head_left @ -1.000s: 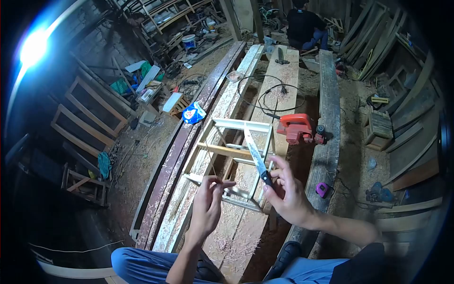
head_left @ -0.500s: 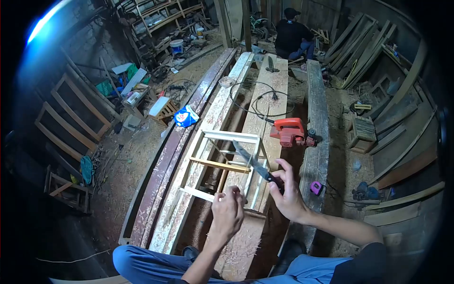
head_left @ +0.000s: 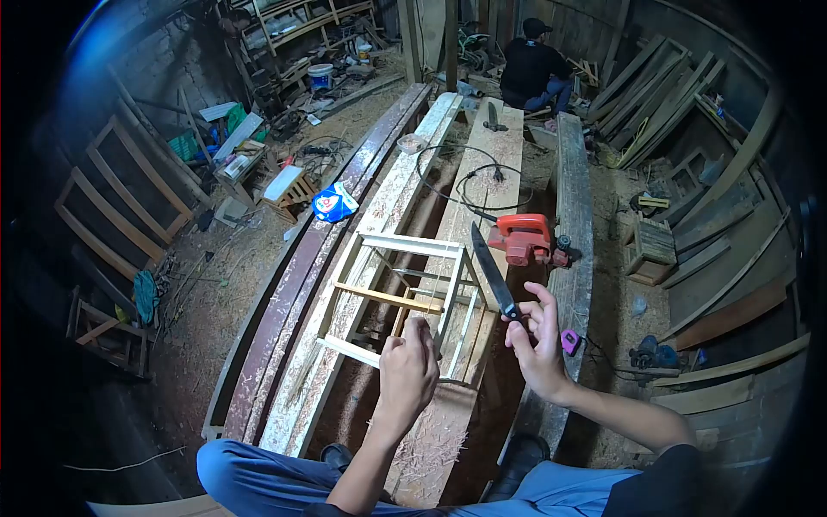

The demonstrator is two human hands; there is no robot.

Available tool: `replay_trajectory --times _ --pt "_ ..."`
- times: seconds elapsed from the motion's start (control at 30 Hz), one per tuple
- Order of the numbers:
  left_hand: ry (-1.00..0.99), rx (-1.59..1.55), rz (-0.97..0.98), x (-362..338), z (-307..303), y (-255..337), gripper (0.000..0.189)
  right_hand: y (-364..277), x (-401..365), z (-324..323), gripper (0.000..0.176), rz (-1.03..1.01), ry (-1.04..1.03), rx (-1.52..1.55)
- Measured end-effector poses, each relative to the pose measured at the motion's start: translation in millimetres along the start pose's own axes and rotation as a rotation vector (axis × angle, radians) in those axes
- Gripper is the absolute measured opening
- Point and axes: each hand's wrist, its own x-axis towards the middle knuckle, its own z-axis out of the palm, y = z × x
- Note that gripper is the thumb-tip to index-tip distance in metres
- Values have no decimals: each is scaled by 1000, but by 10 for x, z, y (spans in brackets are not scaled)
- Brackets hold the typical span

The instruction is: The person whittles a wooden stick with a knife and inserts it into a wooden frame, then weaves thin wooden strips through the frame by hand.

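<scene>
My right hand (head_left: 538, 340) grips a long knife (head_left: 491, 267) by its dark handle, blade pointing up and away to the left. My left hand (head_left: 409, 370) is closed, fingers pinched together on a thin wooden sliver that is barely visible. Both hands hover above a small light wooden frame (head_left: 405, 297) lying on long planks. The two hands are a short gap apart, and the blade is clear of the left hand.
A red power tool (head_left: 530, 237) with a black cable lies on the plank beyond the frame. Long boards (head_left: 573, 181) run away from me. A person in dark clothes (head_left: 530, 65) crouches at the far end. Wooden frames, scraps and a blue bag (head_left: 332, 204) litter the sawdust floor.
The knife blade swung from near the left hand's sliver to upright, away from it. My left hand turned and closed. The view shifted slightly downward.
</scene>
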Motion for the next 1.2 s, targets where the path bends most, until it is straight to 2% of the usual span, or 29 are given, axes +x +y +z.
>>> replay_trajectory --times 0.17,0.23,0.27,0.3,0.37,0.4,0.53,0.57,0.63,0.67,0.73,0.77,0.83,0.9,0.93,1.03,1.07,1.2 --pt "34 -39 -59 -51 44 63 18 36 -19 66 57 72 -29 53" --pt "-25 -54 -77 -78 -2 284 15 -19 -7 108 58 157 -82 82" --pt "59 -77 51 -87 36 344 15 -38 16 114 60 204 -85 107" --pt "53 -41 77 -79 11 471 14 -20 38 112 60 203 -86 105" --pt "9 -14 77 -30 -37 719 13 37 69 104 58 245 -27 172" --pt "-39 -33 87 -11 -1 744 12 -1 71 54 55 346 -17 162" --pt "-162 -74 131 -86 165 782 17 4 43 -72 53 488 25 333" --pt "-276 -30 95 -123 182 808 18 12 46 -70 53 485 23 335" --pt "-236 -37 100 -153 251 821 15 47 -24 -78 56 403 50 134" --pt "-243 -40 99 -157 254 823 15 163 -20 -82 61 362 67 158" --pt "-66 -185 108 -105 191 803 12 297 19 -56 59 139 83 49" --pt "-62 -231 69 -88 121 763 14 323 27 -55 57 43 92 -39" --pt "-2 -271 -29 -12 -128 720 15 192 43 -26 53 35 128 -192" --pt "48 -216 -10 18 -234 439 18 155 66 -7 51 35 114 -248" --pt "15 -154 15 73 -390 407 20 171 68 -1 51 36 116 -241" --pt "92 -121 -44 150 -541 142 19 252 70 0 50 46 116 -196" --pt "202 -51 52 191 -504 -1 18 257 54 4 50 21 127 -210" --pt "283 13 -96 162 -399 -168 21 153 -8 -47 53 86 108 -207"
